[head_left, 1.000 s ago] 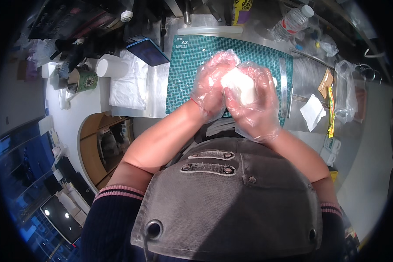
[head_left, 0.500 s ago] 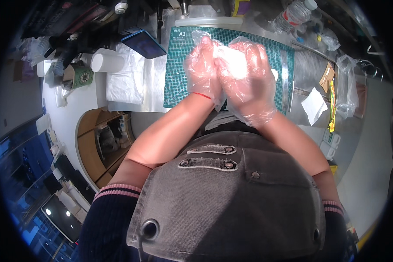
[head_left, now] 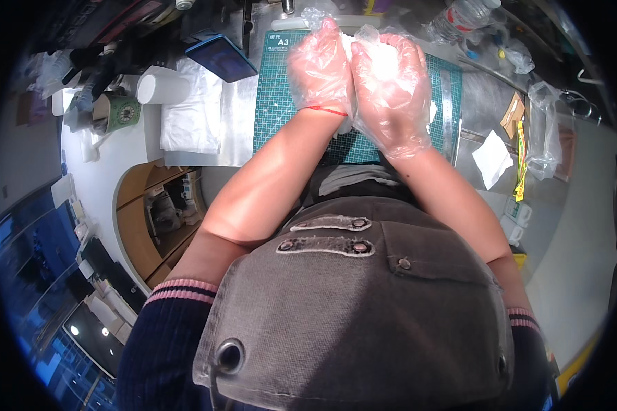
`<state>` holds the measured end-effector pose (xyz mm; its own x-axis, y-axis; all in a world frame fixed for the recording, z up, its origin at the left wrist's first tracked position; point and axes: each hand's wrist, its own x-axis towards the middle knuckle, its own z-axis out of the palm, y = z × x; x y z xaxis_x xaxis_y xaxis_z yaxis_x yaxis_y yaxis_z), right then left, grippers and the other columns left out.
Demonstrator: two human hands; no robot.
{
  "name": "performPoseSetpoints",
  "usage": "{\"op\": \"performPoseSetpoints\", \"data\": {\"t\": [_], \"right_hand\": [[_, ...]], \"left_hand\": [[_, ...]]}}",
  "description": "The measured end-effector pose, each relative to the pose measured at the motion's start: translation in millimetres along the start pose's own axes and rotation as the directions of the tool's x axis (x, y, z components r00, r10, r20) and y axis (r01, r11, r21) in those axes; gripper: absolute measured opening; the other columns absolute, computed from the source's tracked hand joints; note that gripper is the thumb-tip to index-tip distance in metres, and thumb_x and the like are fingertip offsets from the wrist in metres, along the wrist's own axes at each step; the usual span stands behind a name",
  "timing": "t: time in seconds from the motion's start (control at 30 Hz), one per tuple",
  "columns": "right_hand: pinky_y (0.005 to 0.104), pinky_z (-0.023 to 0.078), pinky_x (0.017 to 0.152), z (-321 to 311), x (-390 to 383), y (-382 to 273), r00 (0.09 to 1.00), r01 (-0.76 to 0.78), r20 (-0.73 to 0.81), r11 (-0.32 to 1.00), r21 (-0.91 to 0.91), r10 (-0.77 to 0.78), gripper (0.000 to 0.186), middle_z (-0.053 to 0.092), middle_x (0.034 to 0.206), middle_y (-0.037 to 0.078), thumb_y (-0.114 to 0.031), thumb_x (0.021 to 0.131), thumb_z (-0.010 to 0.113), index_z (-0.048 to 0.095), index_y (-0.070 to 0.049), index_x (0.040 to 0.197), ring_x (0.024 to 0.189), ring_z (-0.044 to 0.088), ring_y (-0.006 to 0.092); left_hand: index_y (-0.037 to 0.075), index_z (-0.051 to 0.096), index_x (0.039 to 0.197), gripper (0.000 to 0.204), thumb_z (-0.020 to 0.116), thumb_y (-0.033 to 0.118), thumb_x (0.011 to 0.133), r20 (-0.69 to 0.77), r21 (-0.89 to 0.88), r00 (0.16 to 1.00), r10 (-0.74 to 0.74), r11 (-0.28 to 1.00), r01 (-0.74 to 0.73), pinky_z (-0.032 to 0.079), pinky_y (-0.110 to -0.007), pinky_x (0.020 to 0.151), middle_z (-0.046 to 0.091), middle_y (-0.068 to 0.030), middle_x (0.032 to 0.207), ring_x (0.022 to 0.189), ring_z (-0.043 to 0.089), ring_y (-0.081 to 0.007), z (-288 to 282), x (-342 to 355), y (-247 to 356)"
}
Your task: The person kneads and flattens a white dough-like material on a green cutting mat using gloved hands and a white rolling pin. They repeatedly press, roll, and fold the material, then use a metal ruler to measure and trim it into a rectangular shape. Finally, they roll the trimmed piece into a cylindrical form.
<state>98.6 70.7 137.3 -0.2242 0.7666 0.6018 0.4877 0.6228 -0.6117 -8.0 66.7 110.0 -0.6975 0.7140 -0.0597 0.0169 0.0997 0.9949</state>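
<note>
Both my hands wear clear, crinkled plastic gloves and are raised close together over the far part of a green gridded cutting mat (head_left: 271, 109). A white lump (head_left: 385, 63), washed out by glare so its kind is unclear, sits between them. My right hand (head_left: 392, 113) curls its fingers over the lump. Pressed against its side is my left hand (head_left: 319, 74), closed with the thumb pointing up and away; its fingertips are partly hidden. A red cord circles my left wrist. A small white piece (head_left: 432, 111) shows on the mat beside my right hand.
To the left lie a phone (head_left: 221, 58), a white cup (head_left: 163, 89) on its side and folded white plastic sheets (head_left: 190, 120). A water bottle (head_left: 456, 22) is at the far right. Nearer are a white napkin (head_left: 492, 159), a yellow packet (head_left: 520, 164) and a clear bag (head_left: 545, 133).
Both hands have moved away from my body, toward the mat's far edge, with the white lump between them. My left hand has turned and closed more, and the view has shifted slightly.
</note>
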Motion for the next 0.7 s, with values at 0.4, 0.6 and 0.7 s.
{"op": "performPoseSetpoints", "data": {"t": [0.4, 0.6, 0.7], "right_hand": [[0.0452, 0.054, 0.078, -6, -15, 9, 0.969, 0.213, 0.14, 0.976, -0.039, -0.206, 0.015, 0.068, 0.103, 0.019, -0.003, 0.092, 0.068, 0.069, 0.003, 0.106, 0.092, 0.064, 0.0378], [0.0484, 0.052, 0.078, 3, -31, 6, 0.996, 0.069, 0.06, 0.996, -0.058, -0.066, 0.018, 0.067, 0.1, 0.018, -0.004, 0.088, 0.065, 0.067, 0.001, 0.105, 0.088, 0.061, 0.0394], [0.0486, 0.051, 0.081, 2, -36, 3, 0.994, 0.106, 0.005, 0.989, -0.104, -0.106, 0.019, 0.067, 0.098, 0.019, -0.003, 0.087, 0.064, 0.067, 0.004, 0.105, 0.085, 0.061, 0.0386]], "left_hand": [[0.002, 0.068, 0.089, 0.023, 0.07, 0.024, 0.098, 0.14, 0.084, 0.929, 0.342, 0.931, -0.355, 0.051, -0.039, 0.072, 0.069, -0.0154, 0.085, 0.075, 0.063, -0.0298, -17, -18, -8], [0.003, 0.07, 0.083, 0.026, 0.071, 0.025, 0.097, 0.136, 0.035, 0.975, 0.177, 0.982, -0.184, 0.051, -0.04, 0.07, 0.069, -0.0153, 0.079, 0.071, 0.062, -0.0331, -18, -31, 7], [0.004, 0.07, 0.08, 0.028, 0.071, 0.026, 0.097, 0.182, 0.126, 0.952, 0.247, 0.954, -0.271, 0.052, -0.041, 0.069, 0.069, -0.0151, 0.077, 0.072, 0.064, -0.0345, -21, -30, 13]]}}
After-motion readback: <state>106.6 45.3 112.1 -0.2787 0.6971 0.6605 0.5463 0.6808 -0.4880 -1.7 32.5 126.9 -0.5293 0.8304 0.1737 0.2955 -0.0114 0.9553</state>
